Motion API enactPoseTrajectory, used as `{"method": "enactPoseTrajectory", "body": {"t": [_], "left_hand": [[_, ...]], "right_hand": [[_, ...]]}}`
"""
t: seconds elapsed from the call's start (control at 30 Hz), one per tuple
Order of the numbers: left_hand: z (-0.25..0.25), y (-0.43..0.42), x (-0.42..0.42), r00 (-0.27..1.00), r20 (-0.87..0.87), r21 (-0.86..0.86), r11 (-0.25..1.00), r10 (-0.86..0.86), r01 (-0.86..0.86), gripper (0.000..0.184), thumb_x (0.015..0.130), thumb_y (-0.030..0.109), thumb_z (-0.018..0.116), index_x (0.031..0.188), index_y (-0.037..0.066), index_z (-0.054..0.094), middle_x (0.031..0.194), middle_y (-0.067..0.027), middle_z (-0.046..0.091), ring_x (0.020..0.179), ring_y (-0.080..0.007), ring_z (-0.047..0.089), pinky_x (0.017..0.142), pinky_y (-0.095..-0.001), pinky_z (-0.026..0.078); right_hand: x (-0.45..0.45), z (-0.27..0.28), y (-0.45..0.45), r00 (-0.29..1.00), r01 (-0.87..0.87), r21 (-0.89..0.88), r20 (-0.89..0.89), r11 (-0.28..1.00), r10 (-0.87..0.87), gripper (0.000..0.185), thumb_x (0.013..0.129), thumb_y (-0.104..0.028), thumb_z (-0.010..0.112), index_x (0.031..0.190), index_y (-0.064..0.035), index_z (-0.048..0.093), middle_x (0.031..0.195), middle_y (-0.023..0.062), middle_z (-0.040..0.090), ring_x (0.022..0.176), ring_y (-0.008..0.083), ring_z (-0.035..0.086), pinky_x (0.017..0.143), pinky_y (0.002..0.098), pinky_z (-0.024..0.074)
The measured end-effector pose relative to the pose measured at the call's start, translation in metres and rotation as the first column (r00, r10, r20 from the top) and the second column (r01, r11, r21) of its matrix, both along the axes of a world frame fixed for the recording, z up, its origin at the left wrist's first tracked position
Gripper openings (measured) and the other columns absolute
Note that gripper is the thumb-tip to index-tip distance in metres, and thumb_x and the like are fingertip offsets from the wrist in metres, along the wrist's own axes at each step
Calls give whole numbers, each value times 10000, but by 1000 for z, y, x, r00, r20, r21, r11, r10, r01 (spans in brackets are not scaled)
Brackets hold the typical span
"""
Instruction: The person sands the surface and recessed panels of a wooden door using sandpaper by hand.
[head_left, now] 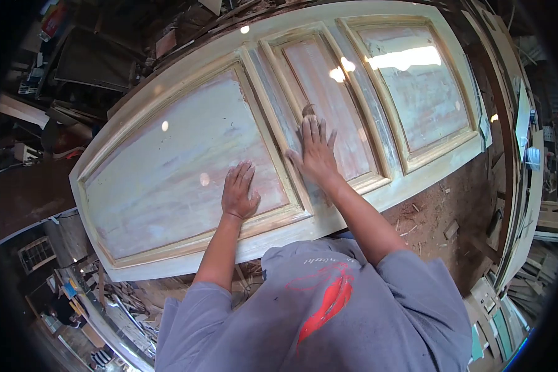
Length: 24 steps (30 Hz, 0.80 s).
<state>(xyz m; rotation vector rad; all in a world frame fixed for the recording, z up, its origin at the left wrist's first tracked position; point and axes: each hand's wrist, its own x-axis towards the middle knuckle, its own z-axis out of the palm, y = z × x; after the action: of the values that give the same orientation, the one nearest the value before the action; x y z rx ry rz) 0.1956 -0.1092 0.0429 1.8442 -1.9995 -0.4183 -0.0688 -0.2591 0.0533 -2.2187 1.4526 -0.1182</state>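
A panelled wooden door (325, 220) lies flat in front of me, its surface smeared with pale whitish and reddish-brown patches. My left hand (238, 191) rests flat on the large left panel (180, 149), near its lower right corner, with the fingers stretched out and nothing seen in them. On the narrow middle panel (344, 118) lies my right hand (317, 152), palm down, thumb and little finger spread. Just beyond its fingertips a small brown curled edge (308, 110) shows, perhaps a scrap of sandpaper; how much lies under the fingers is hidden. Both hands look dusty.
Bright reflections shine on the right panel (424, 93). Brown ground with wood scraps (451, 229) shows below the door's right part. Long boards (520, 186) stand along the right side. Dark clutter and a dark brown board (28, 192) are at the left.
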Motion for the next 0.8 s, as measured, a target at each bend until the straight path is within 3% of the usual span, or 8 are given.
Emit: {"method": "enactPoseTrajectory", "body": {"t": [0.27,0.3,0.5,0.6,0.67,0.8], "left_hand": [[0,-1,3,1000,-11,15,1000,4,-4,771,808,188,708,1563,97,581,1665,-129,558,1589,-357,463,1347,-562,323],[0,0,4,1000,3,15,1000,-4,4,783,809,198,716,1572,97,573,1670,-128,551,1596,-348,454,1351,-557,320],[-2,3,5,1000,19,14,1000,-18,18,773,812,212,730,1561,89,583,1680,-116,543,1606,-330,441,1353,-550,320],[-1,-3,7,1000,0,14,1000,-14,14,764,813,212,732,1552,84,588,1683,-117,539,1607,-329,439,1352,-556,320],[-3,2,6,1000,-7,19,1000,-6,6,763,813,213,733,1550,82,587,1684,-120,537,1607,-331,438,1352,-559,320],[-5,0,9,1000,-1,0,1000,-17,17,763,814,215,733,1550,82,585,1685,-124,535,1607,-336,436,1350,-564,321]], "right_hand": [[-59,4,89,995,-79,72,-59,994,83,1120,1021,-674,624,1787,-5,155,1858,275,125,1707,527,90,1316,786,46],[-50,8,82,995,-60,59,-70,996,64,1118,1037,-663,611,1783,18,132,1857,288,101,1719,509,47,1307,797,47],[-5,12,15,999,-8,34,-39,999,10,1127,1015,-686,624,1781,4,168,1860,271,118,1723,490,57,1327,768,56],[-44,13,69,991,-75,109,-100,991,86,1118,1018,-682,624,1779,4,175,1859,270,122,1722,487,72,1325,773,71],[-53,13,83,990,-92,69,-104,993,99,1105,1024,-675,619,1778,4,180,1859,272,117,1721,487,79,1324,774,73],[-25,3,37,992,-67,35,-104,997,70,1114,1048,-704,566,1777,27,149,1862,279,93,1718,500,71,1318,781,32]]}}
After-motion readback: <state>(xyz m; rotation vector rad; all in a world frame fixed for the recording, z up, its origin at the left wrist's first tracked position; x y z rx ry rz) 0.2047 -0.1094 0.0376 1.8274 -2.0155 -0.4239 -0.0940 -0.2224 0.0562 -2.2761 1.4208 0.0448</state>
